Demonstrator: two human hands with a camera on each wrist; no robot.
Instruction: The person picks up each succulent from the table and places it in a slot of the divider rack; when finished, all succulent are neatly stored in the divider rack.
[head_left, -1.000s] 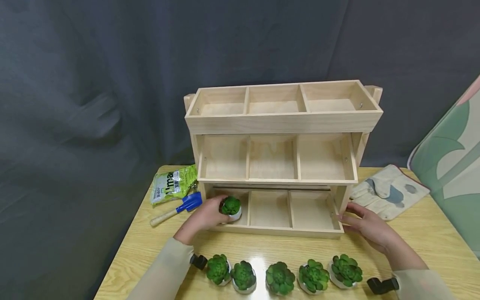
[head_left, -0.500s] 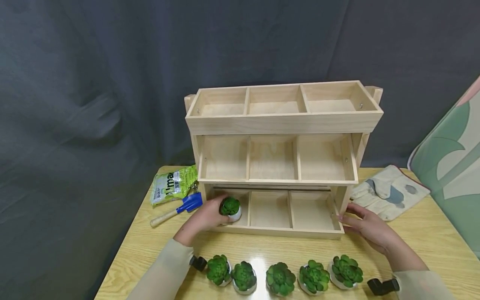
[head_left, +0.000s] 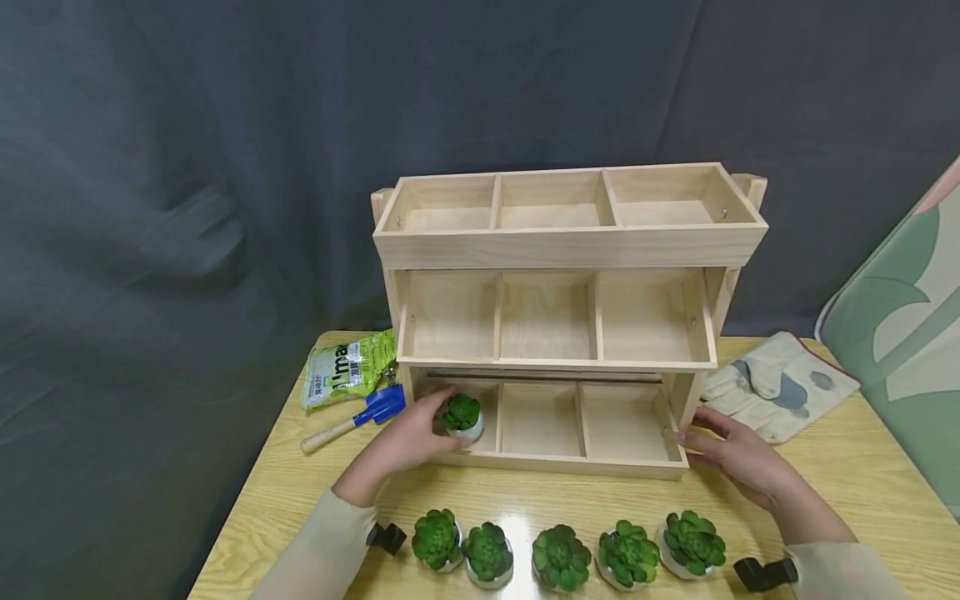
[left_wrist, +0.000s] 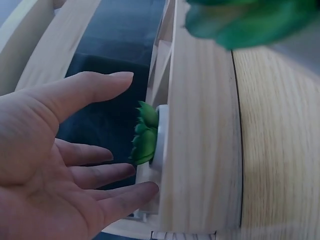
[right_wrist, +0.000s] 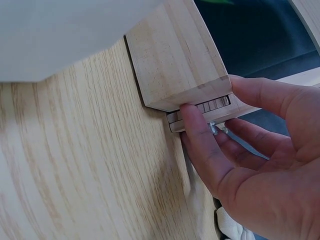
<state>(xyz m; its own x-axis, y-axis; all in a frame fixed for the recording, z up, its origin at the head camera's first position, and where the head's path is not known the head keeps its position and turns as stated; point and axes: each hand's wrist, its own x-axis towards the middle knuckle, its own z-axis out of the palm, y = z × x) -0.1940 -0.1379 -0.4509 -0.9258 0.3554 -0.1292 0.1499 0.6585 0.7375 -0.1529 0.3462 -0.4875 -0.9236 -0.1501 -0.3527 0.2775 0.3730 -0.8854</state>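
In the head view, my left hand (head_left: 412,429) is around a small potted succulent (head_left: 461,413) in the bottom-left compartment of a three-tier wooden planter shelf (head_left: 570,248). Its fingers are loose and spread in the left wrist view, with a gap between the thumb and the succulent (left_wrist: 145,137). My right hand (head_left: 742,458) holds the bottom tray's right end. Close up, the right wrist view shows my right hand (right_wrist: 260,145) with fingertips on both sides of the wooden end, near a metal bolt (right_wrist: 213,128).
Several potted succulents (head_left: 561,557) line the table's front. A green bag (head_left: 348,368) and a blue hand shovel (head_left: 381,404) lie left of the shelf. Work gloves (head_left: 780,385) lie to its right. A dark curtain (head_left: 480,83) hangs behind.
My left hand has loosened its hold on the succulent and drawn back slightly to the left. The succulent stays in the bottom-left compartment. My right hand has not moved.
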